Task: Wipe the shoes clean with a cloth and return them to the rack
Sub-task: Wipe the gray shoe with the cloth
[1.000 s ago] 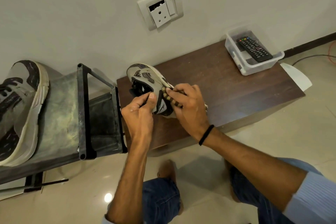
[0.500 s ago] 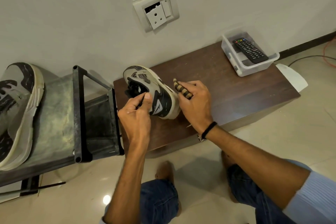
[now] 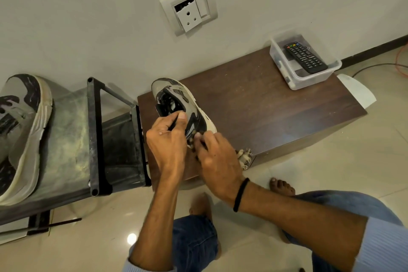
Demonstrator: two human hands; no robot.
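Right hand, gripping the cloth, slid down the shoe; left hand pinches its opening.

**A Count of What Stands Here**

Two shoes of the same grey and black make: the shoe on the bench and the shoe on the rack. One cloth, as far as I can see, since only its fringed end shows. One rack, one bench, one clear box with one remote in it. One socket plate on the wall, carrying one socket and one switch. Two hands, the left hand and the right hand, with one black wristband. Two bare feet: the right foot and the left foot. Two cables on the floor, one black cable and one orange cable
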